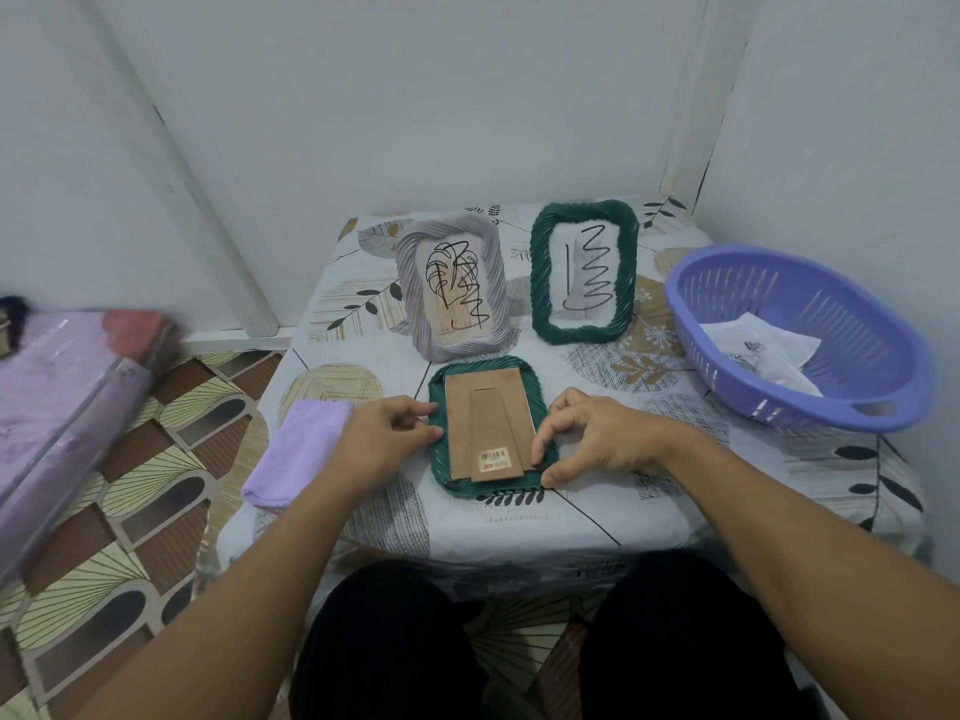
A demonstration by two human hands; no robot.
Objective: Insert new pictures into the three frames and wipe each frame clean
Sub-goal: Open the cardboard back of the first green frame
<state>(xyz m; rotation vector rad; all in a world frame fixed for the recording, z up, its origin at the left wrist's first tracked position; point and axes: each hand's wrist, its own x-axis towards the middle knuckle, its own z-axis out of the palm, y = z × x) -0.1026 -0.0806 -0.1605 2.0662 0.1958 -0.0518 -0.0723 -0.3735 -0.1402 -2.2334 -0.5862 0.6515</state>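
A dark green frame (442, 459) lies face down on the small table (675, 491), its brown backing board (485, 423) and stand facing up. My left hand (384, 433) touches the frame's left edge with curled fingertips. Along the right edge, my right hand (592, 439) holds the frame, thumb at the lower right corner. Behind it stand a grey twisted frame (498, 283) and a second green frame (540, 283), each showing a line drawing. A lilac cloth (296, 454) lies folded by my left wrist.
A purple plastic basket (779, 324) with white papers inside sits at the table's right side. White walls close in behind and to the right. A lilac covered bundle (62, 407) lies on the patterned floor to the left. My knees are under the front edge.
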